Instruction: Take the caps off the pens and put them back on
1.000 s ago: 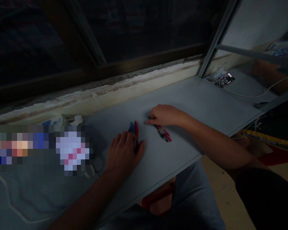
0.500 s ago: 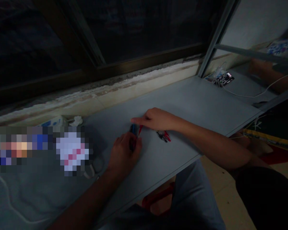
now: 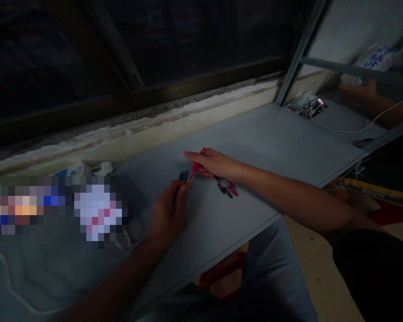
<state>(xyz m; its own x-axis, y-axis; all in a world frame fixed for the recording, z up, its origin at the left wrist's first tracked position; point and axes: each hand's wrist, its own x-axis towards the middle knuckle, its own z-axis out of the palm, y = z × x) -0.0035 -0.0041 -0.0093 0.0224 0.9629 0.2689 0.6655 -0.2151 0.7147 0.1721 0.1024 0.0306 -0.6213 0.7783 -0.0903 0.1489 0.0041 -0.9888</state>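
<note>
A red pen (image 3: 195,166) stands at a slant above the grey tabletop. My right hand (image 3: 220,164) is closed on its upper part, between thumb and fingers. At the pen's lower end, my left hand (image 3: 168,210) is closed with thumb and fingertips pinching it. Something blue (image 3: 182,175), perhaps more pens, shows behind and beneath my left hand and is mostly hidden. Under my right wrist lies a small group of black and red pens (image 3: 226,187) on the table.
Blurred-out items (image 3: 99,212) and a white cable (image 3: 36,308) lie at the left, with crumpled tissue (image 3: 103,169) by the wall. A metal frame post (image 3: 290,76) rises at right. Beyond it are a phone-like screen (image 3: 315,107) and another person's hand (image 3: 362,91) holding something pale.
My right hand has lifted slightly, and the red pen now shows upright between both hands. My left hand has shifted a little left. The other person's hand has also moved.
</note>
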